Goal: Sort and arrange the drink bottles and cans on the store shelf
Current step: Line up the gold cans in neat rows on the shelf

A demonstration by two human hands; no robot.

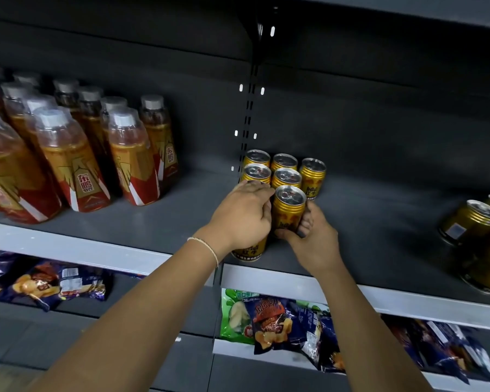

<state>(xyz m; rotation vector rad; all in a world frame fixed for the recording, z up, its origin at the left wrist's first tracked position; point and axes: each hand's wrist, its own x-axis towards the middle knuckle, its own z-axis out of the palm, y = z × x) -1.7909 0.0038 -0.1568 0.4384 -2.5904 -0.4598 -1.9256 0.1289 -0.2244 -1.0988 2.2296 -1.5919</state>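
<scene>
Right hand [314, 236] grips the front can [289, 210] low on its side, thumb and fingers curled round it. Left hand [244, 216] clamps over a second can [249, 251] just beside it. Both cans stand near the shelf [351, 222] edge, touching the block of cans [285, 176] behind. A hard shove could topple that block. Can labels read "Red Bull" and 红牛; the bottles [68, 165] far left read 东鹏.
</scene>
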